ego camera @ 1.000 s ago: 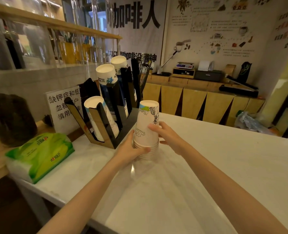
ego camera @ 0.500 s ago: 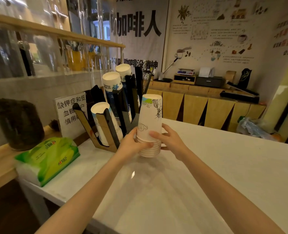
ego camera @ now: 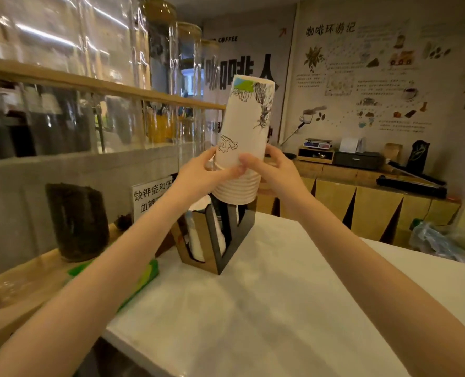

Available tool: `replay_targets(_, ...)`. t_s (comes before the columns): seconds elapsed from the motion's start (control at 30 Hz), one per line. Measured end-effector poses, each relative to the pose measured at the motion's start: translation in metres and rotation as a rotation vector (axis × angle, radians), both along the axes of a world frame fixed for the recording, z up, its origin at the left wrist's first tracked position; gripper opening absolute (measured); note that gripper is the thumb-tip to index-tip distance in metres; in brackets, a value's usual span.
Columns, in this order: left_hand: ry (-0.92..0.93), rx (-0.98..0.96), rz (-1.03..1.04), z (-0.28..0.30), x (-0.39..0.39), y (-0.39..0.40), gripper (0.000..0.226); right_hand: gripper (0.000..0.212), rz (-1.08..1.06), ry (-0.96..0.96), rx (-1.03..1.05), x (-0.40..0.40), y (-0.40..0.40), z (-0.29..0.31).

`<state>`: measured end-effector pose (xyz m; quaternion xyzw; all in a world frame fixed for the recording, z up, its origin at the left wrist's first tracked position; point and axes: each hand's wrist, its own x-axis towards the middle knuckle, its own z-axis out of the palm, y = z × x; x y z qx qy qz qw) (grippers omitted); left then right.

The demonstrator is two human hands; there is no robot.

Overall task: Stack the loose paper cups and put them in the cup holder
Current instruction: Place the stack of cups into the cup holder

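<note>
A stack of white paper cups (ego camera: 246, 126), upside down with drawings on the outer cup, is held upright in the air above the black-and-wood cup holder (ego camera: 227, 235). My left hand (ego camera: 201, 174) grips its lower left side and my right hand (ego camera: 273, 170) grips its lower right side, fingers wrapped over the ribbed rims. The holder stands on the white counter (ego camera: 266, 308) just under the stack; other white cups lie in its slots, mostly hidden by my hands and the stack.
A dark jar (ego camera: 77, 221) stands on the wooden ledge at left, beside a green tissue pack (ego camera: 141, 276) partly under my left forearm. A white sign (ego camera: 151, 195) leans behind the holder. Glass jars line the shelf above. A plastic bag (ego camera: 440, 242) lies at far right.
Both hands have lifted the cup stack off the counter and carried it up and toward the holder. The camera has moved closer and tilted up.
</note>
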<state>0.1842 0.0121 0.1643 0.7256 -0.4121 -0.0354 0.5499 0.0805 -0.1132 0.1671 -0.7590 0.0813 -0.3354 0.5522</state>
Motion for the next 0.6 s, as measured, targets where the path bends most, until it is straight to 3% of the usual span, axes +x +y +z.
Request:
replay_targets(0.23, -0.022, 0.020, 0.003, 0.007, 0.035, 0.033, 0.070, 0.055, 0.035, -0.012, -0.007, 0.041, 0.030, 0.006)
replay_targets(0.4, -0.014, 0.034, -0.031, -0.005, 0.059, 0.048, 0.069, 0.074, 0.026, 0.027, -0.038, 0.066, 0.048, -0.003)
replay_targets(0.6, 0.006, 0.148, -0.069, -0.030, 0.080, 0.051, 0.072, 0.065, 0.032, 0.115, -0.089, 0.075, 0.057, -0.022)
